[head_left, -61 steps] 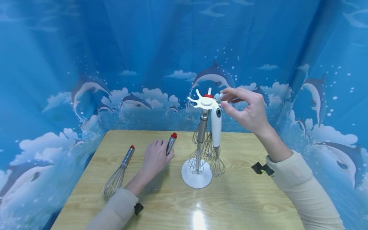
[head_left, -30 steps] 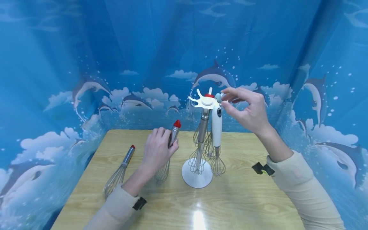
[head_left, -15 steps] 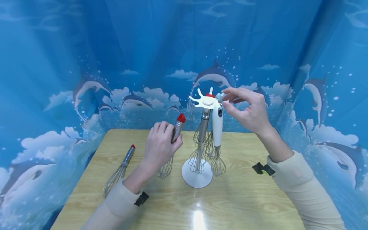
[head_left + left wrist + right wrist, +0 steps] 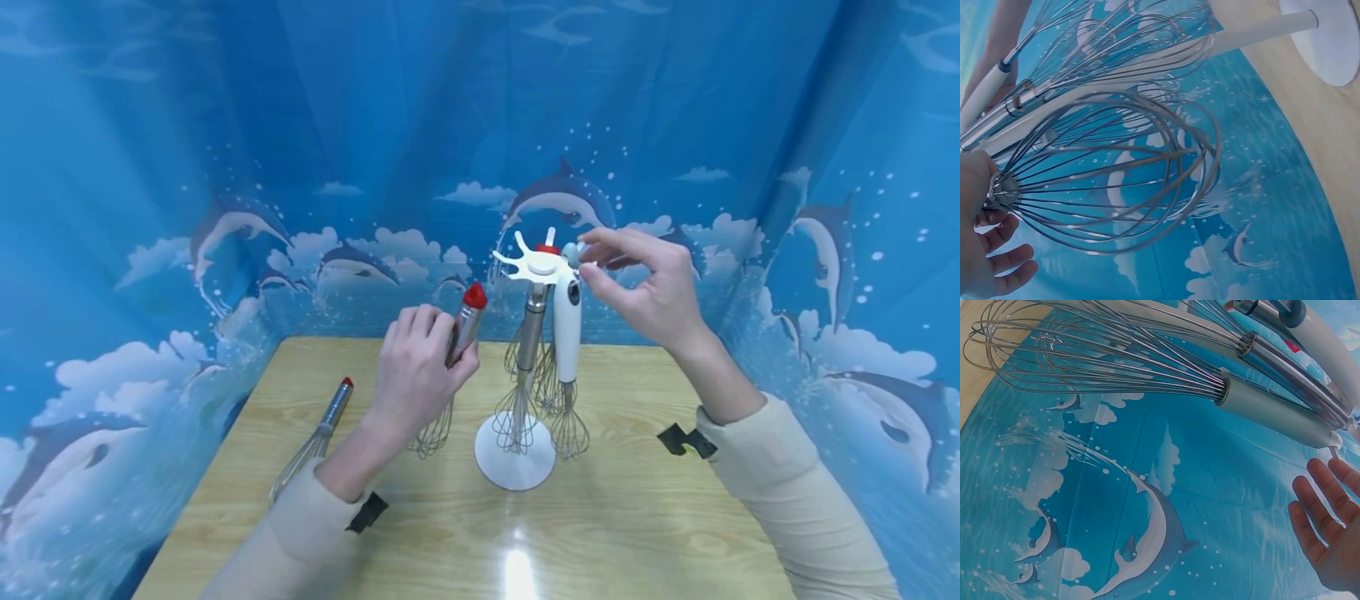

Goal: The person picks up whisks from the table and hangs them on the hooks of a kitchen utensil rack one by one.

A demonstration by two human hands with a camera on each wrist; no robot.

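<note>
My left hand (image 4: 420, 362) grips the handle of a red-tipped whisk (image 4: 468, 321), held up left of a white whisk stand (image 4: 542, 265). The wires hang below that hand. In the left wrist view the whisk collar (image 4: 1005, 189) sits by the thumb, with the other fingers loosely bent below. My right hand (image 4: 648, 279) pinches the stand's top at its right-hand prongs with thumb and index finger. Its other fingers (image 4: 1319, 512) reach out free in the right wrist view. A white-handled whisk (image 4: 567, 333) and a grey-handled whisk (image 4: 531, 333) hang from the stand.
Another red-tipped whisk (image 4: 333, 408) lies on the wooden table (image 4: 615, 517) at the left, partly behind the left forearm. The stand's round white base (image 4: 517, 471) rests on the table. Blue dolphin-print curtains (image 4: 420, 125) enclose the back and sides.
My left hand has lifted the red-tipped whisk from the table, tilting its handle up and moving it slightly right, toward the stand. My right hand has stayed at the stand's top.
</note>
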